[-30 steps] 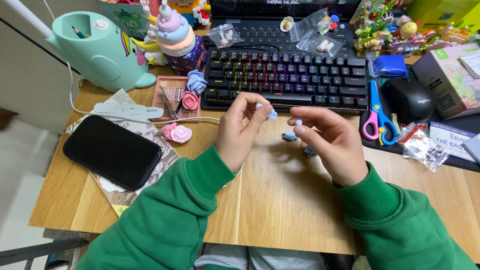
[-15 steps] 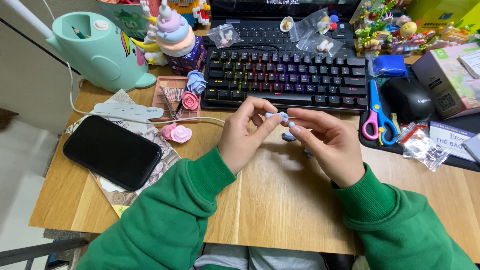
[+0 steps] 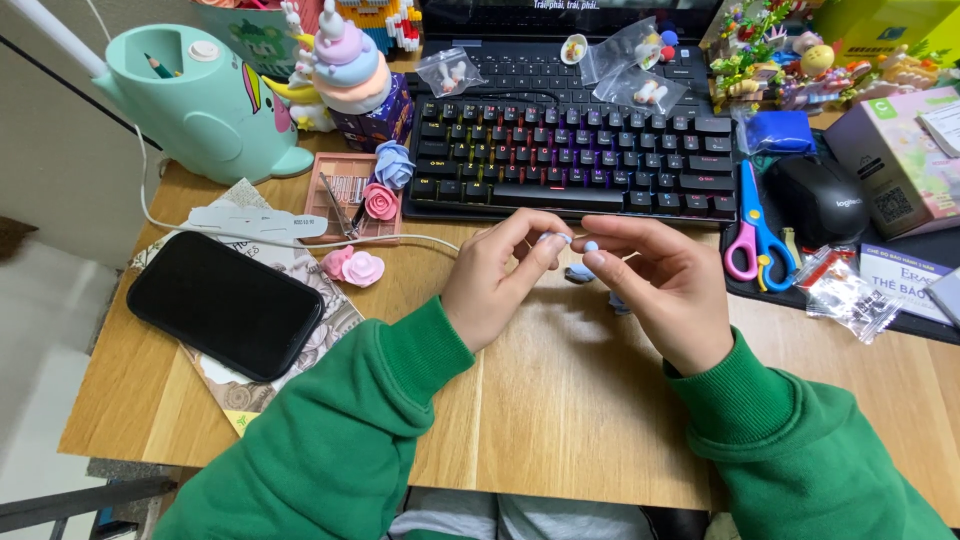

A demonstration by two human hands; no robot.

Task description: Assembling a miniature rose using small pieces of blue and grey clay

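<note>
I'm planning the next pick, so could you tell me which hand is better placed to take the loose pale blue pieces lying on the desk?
Probably the right hand: the loose pale blue pieces lie just beneath its fingers, nearer than the left hand. Both hands already pinch tiny pieces at their fingertips.

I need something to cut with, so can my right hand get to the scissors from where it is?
Probably yes: the scissors lie uncovered beside the right hand, though its fingertips pinch a small pale-blue piece.

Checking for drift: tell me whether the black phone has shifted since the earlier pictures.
No. The black phone lies in the same spot on the patterned paper, left of the pink flowers.
</note>
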